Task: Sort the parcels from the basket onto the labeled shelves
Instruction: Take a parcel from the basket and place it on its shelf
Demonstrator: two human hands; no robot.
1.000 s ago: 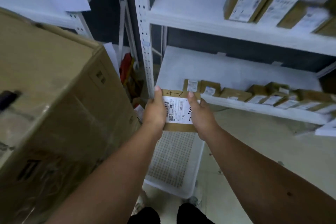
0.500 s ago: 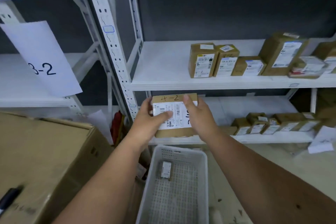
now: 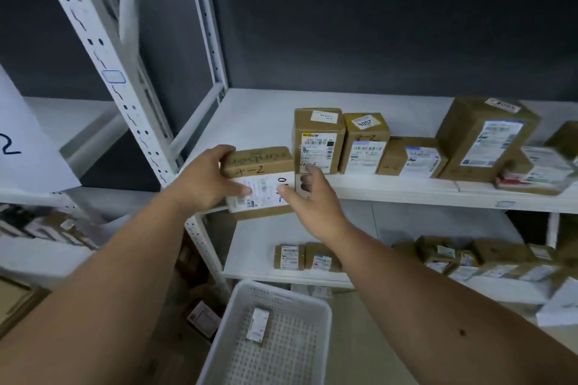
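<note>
At the front lip of the white metal middle shelf (image 3: 272, 122), a flat brown cardboard parcel with a white shipping label (image 3: 261, 180) is tilted half on, half off the edge, its hand-written "4-2" facing up. The left hand (image 3: 203, 183) grips its left end, fingers curled over the top and thumb across the label, probably to steer it inward beside the upright brown cardboard box marked "4-2" (image 3: 317, 141) that heads a row of similar parcels. The right hand (image 3: 308, 200) has its fingers loosely spread, the thumb touching the label's right end while the fingertips sit near the neighbouring box; it seems to nudge rather than hold. The matching marks suggest this is the intended shelf. Below, the white perforated plastic basket (image 3: 322, 309) on the floor holds one small parcel (image 3: 258, 325), so sorting looks nearly finished.
</note>
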